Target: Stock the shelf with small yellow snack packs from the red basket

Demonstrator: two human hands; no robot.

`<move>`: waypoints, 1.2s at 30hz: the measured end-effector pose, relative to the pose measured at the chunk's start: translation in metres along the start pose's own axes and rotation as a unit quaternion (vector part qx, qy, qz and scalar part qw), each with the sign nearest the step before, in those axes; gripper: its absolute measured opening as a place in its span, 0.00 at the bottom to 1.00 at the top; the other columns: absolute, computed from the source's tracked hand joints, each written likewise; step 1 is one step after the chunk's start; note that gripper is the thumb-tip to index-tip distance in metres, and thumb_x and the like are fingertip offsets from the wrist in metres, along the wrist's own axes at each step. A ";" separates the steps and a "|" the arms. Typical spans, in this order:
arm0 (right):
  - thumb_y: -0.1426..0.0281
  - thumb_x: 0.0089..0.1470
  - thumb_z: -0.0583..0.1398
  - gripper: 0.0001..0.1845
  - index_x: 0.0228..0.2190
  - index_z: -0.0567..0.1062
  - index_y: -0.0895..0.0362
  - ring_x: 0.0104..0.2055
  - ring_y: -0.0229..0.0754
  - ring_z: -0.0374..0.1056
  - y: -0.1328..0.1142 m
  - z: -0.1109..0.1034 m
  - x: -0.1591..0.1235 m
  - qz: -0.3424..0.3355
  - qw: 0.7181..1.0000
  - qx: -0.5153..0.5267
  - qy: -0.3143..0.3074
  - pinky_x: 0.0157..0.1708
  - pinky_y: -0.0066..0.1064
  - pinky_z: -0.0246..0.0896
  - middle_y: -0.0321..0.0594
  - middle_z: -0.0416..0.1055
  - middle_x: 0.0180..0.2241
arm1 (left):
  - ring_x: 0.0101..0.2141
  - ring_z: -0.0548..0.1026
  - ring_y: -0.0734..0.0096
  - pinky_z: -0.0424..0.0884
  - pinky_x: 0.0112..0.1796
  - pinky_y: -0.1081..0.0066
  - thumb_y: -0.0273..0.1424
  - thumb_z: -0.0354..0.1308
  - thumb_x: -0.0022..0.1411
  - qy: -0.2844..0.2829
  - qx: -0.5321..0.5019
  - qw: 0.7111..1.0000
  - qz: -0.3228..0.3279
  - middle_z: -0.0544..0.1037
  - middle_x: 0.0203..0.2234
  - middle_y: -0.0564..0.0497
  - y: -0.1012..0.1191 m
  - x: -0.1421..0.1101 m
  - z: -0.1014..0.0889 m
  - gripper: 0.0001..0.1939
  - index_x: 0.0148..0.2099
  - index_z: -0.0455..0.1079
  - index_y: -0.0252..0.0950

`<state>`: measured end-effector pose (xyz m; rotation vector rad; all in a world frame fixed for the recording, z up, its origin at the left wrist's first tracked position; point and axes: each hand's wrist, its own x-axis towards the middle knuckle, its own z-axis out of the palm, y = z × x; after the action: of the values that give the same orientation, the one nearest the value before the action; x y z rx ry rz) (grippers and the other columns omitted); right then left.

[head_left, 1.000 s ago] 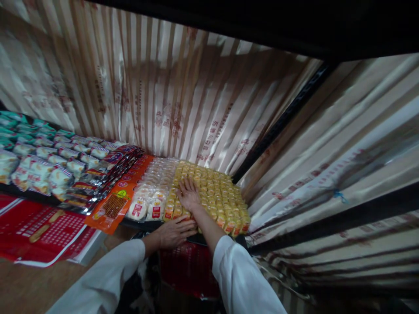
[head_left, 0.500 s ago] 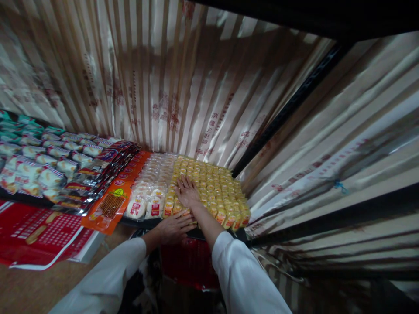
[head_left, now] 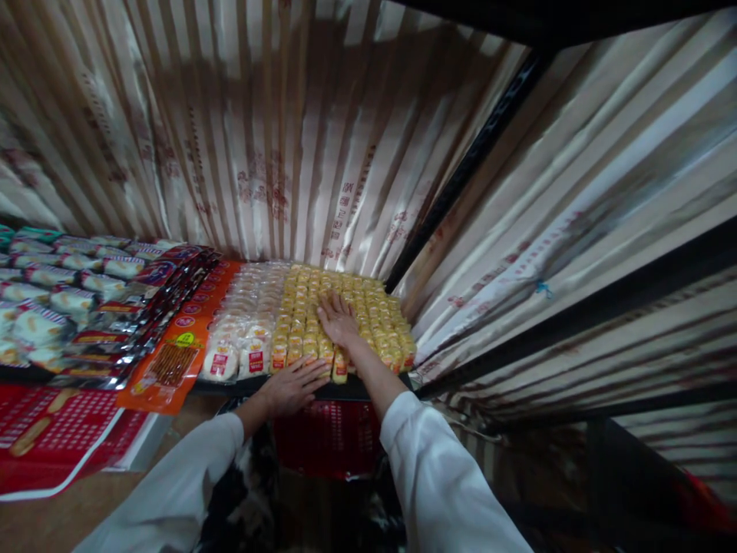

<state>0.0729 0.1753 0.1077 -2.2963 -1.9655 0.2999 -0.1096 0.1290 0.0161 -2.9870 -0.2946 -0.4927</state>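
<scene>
Rows of small yellow-wrapped snack packs (head_left: 380, 322) stand tightly packed at the right end of a dark shelf (head_left: 360, 389). My right hand (head_left: 338, 319) lies flat on top of them, fingers spread. At the front edge of the same block, my left hand (head_left: 296, 384) rests with its fingers stretched out against the front packs. One yellow pack (head_left: 339, 367) between the hands juts a little forward of its row. Just left of the yellow block are clear-wrapped round white crackers (head_left: 239, 346) in two rows.
Farther left are an orange bag of pretzel sticks (head_left: 173, 361), dark shiny packets (head_left: 115, 330) and white-wrapped snacks (head_left: 46, 322). A red printed bag (head_left: 51, 438) hangs below. Pleated printed sheeting (head_left: 259, 153) backs the shelf; a black post (head_left: 461, 184) rises at the corner.
The view has shifted right, so the shelf appears farther left. My right hand has moved slightly right across the yellow packs, and my hands are farther apart.
</scene>
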 end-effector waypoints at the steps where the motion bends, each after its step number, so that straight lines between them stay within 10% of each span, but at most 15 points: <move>1: 0.52 0.60 0.33 0.32 0.61 0.46 0.48 0.66 0.43 0.25 0.007 0.002 -0.001 0.010 1.000 -0.002 -0.003 0.61 0.43 0.23 0.37 0.31 0.66 | 0.63 0.46 0.66 0.41 0.60 0.59 0.35 0.46 0.64 -0.002 0.001 1.000 0.002 0.52 0.63 0.48 0.000 0.000 -0.001 0.24 0.61 0.55 0.38; 12: 0.54 0.61 0.36 0.30 0.62 0.45 0.49 0.66 0.42 0.26 0.023 0.017 -0.006 0.018 1.000 -0.019 -0.011 0.61 0.42 0.25 0.37 0.33 0.65 | 0.63 0.45 0.66 0.39 0.60 0.59 0.36 0.45 0.65 -0.014 0.006 1.000 0.008 0.52 0.63 0.47 0.000 0.001 -0.003 0.25 0.62 0.53 0.36; 19: 0.59 0.61 0.43 0.26 0.54 0.63 0.58 0.57 0.41 0.55 0.038 0.000 -0.057 -0.093 0.964 0.115 0.223 0.56 0.34 0.49 0.46 0.62 0.55 | 0.63 0.44 0.66 0.38 0.60 0.59 0.35 0.44 0.65 -0.009 0.006 1.000 0.011 0.53 0.62 0.48 -0.001 -0.001 0.003 0.24 0.62 0.53 0.36; 26: 0.64 0.59 0.48 0.16 0.35 0.73 0.56 0.40 0.40 0.67 0.042 0.065 -0.141 -0.053 0.959 0.184 0.210 0.42 0.31 0.62 0.43 0.71 0.35 | 0.63 0.44 0.65 0.37 0.60 0.59 0.35 0.44 0.65 0.010 0.016 0.999 0.031 0.52 0.62 0.47 -0.001 0.000 -0.001 0.24 0.62 0.53 0.34; 36: 0.68 0.58 0.47 0.17 0.39 0.73 0.56 0.43 0.41 0.66 0.031 0.096 -0.138 -0.058 0.935 0.227 0.266 0.45 0.34 0.62 0.44 0.71 0.37 | 0.63 0.44 0.67 0.40 0.60 0.61 0.35 0.43 0.65 -0.001 0.022 1.000 0.012 0.51 0.63 0.47 0.001 -0.002 -0.003 0.26 0.64 0.49 0.34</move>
<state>0.0621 0.0293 0.0192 -1.7292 -1.5503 0.0894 -0.1119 0.1269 0.0184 -2.9450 -0.2668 -0.4741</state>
